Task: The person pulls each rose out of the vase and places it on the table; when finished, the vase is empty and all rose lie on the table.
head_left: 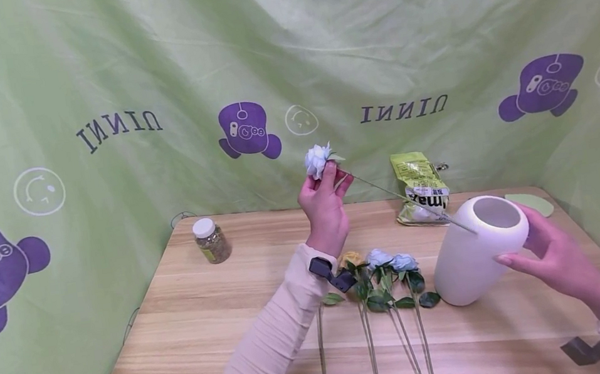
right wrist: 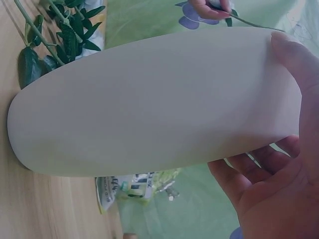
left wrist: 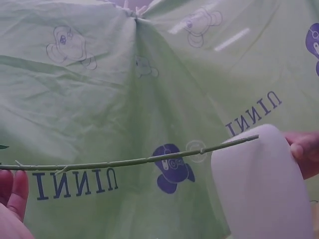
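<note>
My left hand [head_left: 325, 206] pinches a pale blue artificial rose [head_left: 317, 160] just below its bloom, holding it above the table. The rose's long green stem [left wrist: 124, 162] slants down to the right, its tip in front of the white vase [head_left: 470, 253] near the rim. Around the upper part of that vase curls my right hand [head_left: 556, 251], thumb on the near side and fingers behind. The vase leans slightly to the right. Between the arms lie a yellow rose [head_left: 351, 260] and two blue roses [head_left: 379, 259], stems toward me. Another stem [head_left: 323, 354] has its top hidden behind the left forearm.
A white-capped jar [head_left: 211, 241] stands at the back left of the wooden table [head_left: 185, 353]. Behind the vase sits a green and white packet [head_left: 421, 187], with a flat pale green piece [head_left: 532, 204] at the back right. Green printed cloth [head_left: 280, 38] hangs around the table.
</note>
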Demonstrator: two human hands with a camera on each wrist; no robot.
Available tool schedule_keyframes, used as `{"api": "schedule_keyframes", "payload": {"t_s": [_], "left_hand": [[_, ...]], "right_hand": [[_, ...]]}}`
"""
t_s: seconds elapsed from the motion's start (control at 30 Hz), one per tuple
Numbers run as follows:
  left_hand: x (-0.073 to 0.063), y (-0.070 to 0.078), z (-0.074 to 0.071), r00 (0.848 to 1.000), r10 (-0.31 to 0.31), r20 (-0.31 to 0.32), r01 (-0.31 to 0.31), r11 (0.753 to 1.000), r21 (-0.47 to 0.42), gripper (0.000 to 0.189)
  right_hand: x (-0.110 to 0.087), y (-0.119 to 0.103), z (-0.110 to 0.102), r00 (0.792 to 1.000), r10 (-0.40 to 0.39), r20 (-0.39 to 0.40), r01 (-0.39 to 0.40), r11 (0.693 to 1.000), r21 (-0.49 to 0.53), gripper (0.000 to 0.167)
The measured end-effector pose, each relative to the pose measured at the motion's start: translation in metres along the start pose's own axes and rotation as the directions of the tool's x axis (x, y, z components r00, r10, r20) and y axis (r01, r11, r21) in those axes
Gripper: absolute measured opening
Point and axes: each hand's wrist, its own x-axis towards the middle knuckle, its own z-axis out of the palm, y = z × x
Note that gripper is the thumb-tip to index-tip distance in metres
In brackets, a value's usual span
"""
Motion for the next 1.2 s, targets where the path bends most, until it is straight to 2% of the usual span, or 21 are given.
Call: {"api": "schedule_keyframes", "payload": {"t_s": [0.13,0.37,0.6,0.77,0.93,1.07,1.2], "left_hand": [[0.003,-0.002,-0.01,0.999,-0.019,-0.027,0.02,1.0,0.023,0.019],[0.005,-0.006,-0.025,0.998,-0.052,-0.044,0.055,0.995,0.078,0.027],[0.009,-0.008,-0.045,0.998,-0.043,-0.052,0.05,0.99,0.135,0.024],[0.011,-0.003,-0.064,0.997,-0.046,-0.069,0.059,0.978,0.198,0.023],[0.01,0.007,-0.09,0.994,-0.065,-0.084,0.087,0.952,0.295,0.027],[0.008,0.016,-0.112,0.991,-0.09,-0.097,0.12,0.92,0.374,0.03],[0.005,0.026,-0.128,0.99,-0.124,-0.071,0.142,0.888,0.437,0.029]], "right_hand": [[0.0,0.001,0.0,1.0,0.001,0.007,-0.001,1.0,0.023,0.088],[0.0,-0.001,-0.001,1.0,0.031,0.008,-0.031,1.0,-0.008,0.088],[-0.001,-0.001,-0.001,0.999,0.04,0.006,-0.04,0.998,-0.04,0.089],[-0.002,-0.001,-0.001,1.0,0.028,0.0,-0.028,0.999,-0.035,0.09],[-0.001,0.0,-0.001,1.0,0.028,0.005,-0.028,1.0,-0.014,0.089],[-0.001,0.0,-0.001,1.0,0.027,0.008,-0.027,1.0,0.007,0.088],[-0.001,0.0,-0.001,1.0,0.023,0.007,-0.023,1.0,0.0,0.089]]}}
